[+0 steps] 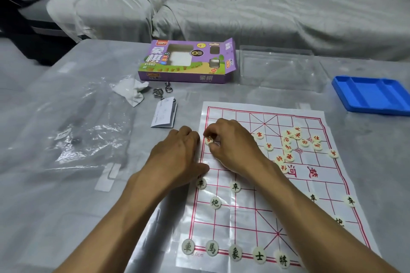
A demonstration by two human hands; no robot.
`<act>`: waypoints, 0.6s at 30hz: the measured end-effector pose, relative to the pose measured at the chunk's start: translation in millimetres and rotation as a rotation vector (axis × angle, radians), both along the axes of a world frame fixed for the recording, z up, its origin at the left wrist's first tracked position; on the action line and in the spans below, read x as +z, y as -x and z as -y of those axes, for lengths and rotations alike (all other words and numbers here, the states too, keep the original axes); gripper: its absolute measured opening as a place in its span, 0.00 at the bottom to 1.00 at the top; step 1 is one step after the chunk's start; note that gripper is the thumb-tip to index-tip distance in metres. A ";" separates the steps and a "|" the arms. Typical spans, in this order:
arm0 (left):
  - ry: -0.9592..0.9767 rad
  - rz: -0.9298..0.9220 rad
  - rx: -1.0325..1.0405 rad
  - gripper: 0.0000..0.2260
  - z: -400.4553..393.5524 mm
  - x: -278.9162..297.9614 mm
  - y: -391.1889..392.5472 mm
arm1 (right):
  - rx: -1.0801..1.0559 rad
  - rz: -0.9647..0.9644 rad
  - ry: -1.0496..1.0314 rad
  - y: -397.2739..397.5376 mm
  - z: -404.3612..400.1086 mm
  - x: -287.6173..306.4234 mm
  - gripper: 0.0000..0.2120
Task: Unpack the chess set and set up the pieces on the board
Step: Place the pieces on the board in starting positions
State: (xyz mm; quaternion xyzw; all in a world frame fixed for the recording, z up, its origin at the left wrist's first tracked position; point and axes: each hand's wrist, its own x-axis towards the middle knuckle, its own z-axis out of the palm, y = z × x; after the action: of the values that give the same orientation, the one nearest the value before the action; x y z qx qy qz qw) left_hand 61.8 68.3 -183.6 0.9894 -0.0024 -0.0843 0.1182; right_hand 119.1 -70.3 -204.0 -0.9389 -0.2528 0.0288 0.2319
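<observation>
A paper xiangqi board with red lines lies on the table. My right hand pinches a cream piece with a red character at the board's left edge, far half. My left hand lies flat beside it, pressing the board's left edge. Black-lettered pieces stand along the near row and on the near half. Several red-lettered pieces lie in a loose heap on the far right of the board.
The purple chess box lies open at the back, a clear plastic tray beside it and a blue tray at right. A folded leaflet, crumpled paper, metal rings and a plastic bag lie at left.
</observation>
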 end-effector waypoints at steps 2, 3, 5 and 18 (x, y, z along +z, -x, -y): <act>-0.003 0.000 -0.003 0.23 -0.6 -1.0 -0.6 | -0.003 -0.008 -0.006 -1.6 0.9 -0.4 0.12; -0.002 0.000 -0.004 0.22 -0.9 -1.4 -1.0 | -0.004 -0.010 -0.010 -2.1 1.2 -0.7 0.11; -0.003 0.000 -0.004 0.23 -0.8 -1.4 -2.0 | -0.005 -0.009 -0.021 -2.3 0.8 -1.2 0.12; -0.001 -0.031 -0.004 0.28 -1.4 -0.7 -6.7 | -0.028 -0.012 -0.020 3.4 21.0 19.8 0.18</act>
State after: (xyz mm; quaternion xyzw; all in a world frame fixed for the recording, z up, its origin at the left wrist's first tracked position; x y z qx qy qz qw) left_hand 68.4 69.8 -184.3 0.9880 -0.0027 -0.0998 0.1175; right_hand 115.7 -91.3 -184.1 -0.9397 -0.2387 0.0284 0.2432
